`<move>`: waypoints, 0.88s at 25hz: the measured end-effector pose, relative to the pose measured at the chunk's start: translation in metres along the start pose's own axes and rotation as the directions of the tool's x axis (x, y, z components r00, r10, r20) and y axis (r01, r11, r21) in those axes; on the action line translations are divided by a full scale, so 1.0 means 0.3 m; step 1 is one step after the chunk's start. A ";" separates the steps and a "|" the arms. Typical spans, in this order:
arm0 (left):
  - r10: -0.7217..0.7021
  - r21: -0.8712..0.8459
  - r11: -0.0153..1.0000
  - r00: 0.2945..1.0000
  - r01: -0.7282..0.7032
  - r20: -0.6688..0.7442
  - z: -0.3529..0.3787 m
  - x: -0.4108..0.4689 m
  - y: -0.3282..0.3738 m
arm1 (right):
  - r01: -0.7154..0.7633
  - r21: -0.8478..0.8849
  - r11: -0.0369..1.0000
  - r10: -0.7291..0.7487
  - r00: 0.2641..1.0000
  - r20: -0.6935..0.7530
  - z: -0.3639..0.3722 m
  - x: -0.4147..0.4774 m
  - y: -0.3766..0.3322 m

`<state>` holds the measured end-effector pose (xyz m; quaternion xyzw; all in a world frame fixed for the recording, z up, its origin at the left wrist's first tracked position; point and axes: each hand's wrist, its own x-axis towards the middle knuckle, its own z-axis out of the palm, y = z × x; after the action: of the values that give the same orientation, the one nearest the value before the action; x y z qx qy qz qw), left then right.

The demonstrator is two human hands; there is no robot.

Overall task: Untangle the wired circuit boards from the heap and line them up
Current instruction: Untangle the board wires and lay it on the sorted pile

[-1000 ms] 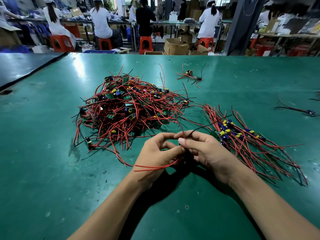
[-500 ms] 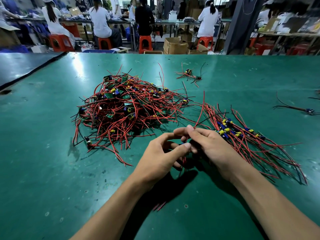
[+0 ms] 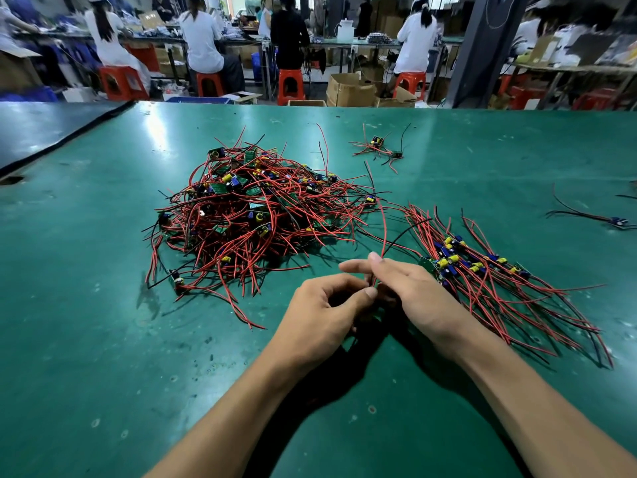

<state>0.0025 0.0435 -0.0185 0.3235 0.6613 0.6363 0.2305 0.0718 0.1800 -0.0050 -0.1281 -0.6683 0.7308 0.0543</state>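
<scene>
A tangled heap (image 3: 255, 215) of small green circuit boards with red and black wires lies on the green table (image 3: 103, 339), left of centre. To the right, a row of lined-up boards (image 3: 482, 270) lies with wires fanned toward me. My left hand (image 3: 320, 315) and right hand (image 3: 410, 298) meet in front of the heap, both pinching one wired board; the board itself is hidden between my fingers. Its red and black wires (image 3: 387, 236) stick up from my right fingertips.
A small loose cluster of wired boards (image 3: 379, 148) lies at the back of the table. A single wired board (image 3: 617, 220) lies at the far right edge. Beyond the table, people sit on red stools at benches, with cardboard boxes (image 3: 351, 89) nearby.
The red wires that hung below my left hand have been drawn up and now stand above my right fingertips. Both hands shifted slightly toward the lined-up row.
</scene>
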 end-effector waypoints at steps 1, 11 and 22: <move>-0.004 -0.028 1.000 1.000 0.004 -0.003 0.000 -0.001 0.000 | 0.007 -0.023 1.000 -0.007 1.000 -0.010 -0.002 0.000 -0.001; -0.105 -0.121 0.986 0.991 0.115 0.084 -0.022 0.008 -0.010 | 0.056 -0.043 0.997 -0.058 0.998 -0.032 -0.012 -0.014 -0.002; -0.184 -0.292 0.934 0.977 0.208 0.109 -0.028 0.019 -0.013 | 0.060 0.053 0.997 -0.053 0.992 -0.114 -0.037 0.011 0.028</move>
<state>-0.0080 0.0418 -0.0211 0.2420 0.5757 0.6901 0.3656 0.0723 0.1906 -0.0145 -0.1486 -0.6465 0.7392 0.1163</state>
